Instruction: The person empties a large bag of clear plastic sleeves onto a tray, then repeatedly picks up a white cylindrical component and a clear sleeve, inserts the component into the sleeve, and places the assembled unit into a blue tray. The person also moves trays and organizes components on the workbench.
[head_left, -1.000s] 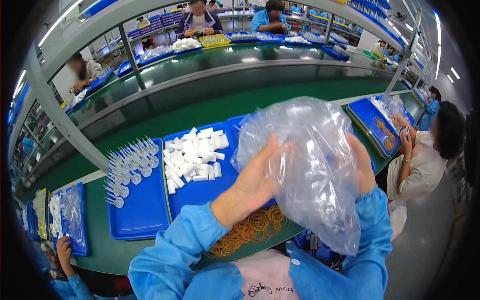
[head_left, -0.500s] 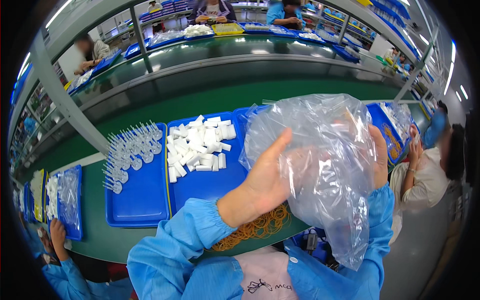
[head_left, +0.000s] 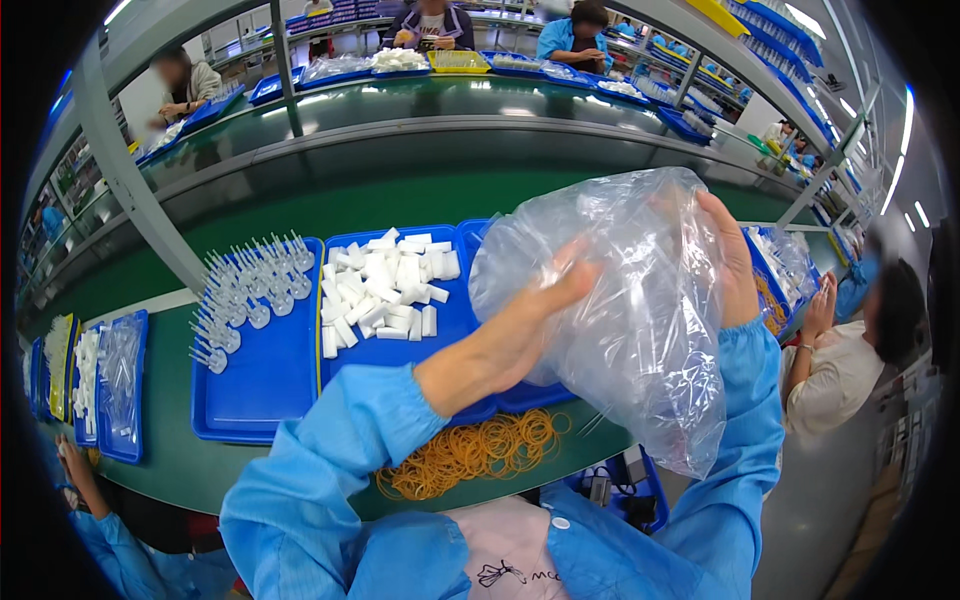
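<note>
A large clear plastic bag (head_left: 640, 300) is held up in front of me, puffed out and creased, its lower end hanging down. My left hand (head_left: 550, 310) is at the bag's left side, thumb raised against the film and the other fingers partly hidden by it. On the far right side, my right hand (head_left: 735, 265) grips the bag near its upper edge, with some fingertips behind the plastic. I cannot make out anything inside the bag. Below my left forearm, a pile of orange rubber bands (head_left: 470, 455) lies on the green table (head_left: 170, 480).
White blocks (head_left: 385, 285) fill part of a blue tray (head_left: 455, 345). Left of it, another blue tray (head_left: 255, 400) has clear stemmed plastic pieces (head_left: 255, 285) in rows. A metal post (head_left: 135, 190) rises at the left. Co-workers sit on both sides and across the line.
The bag and both hands have risen slightly and shifted left. More of the rubber bands shows, and the trays appear a little further left in view.
</note>
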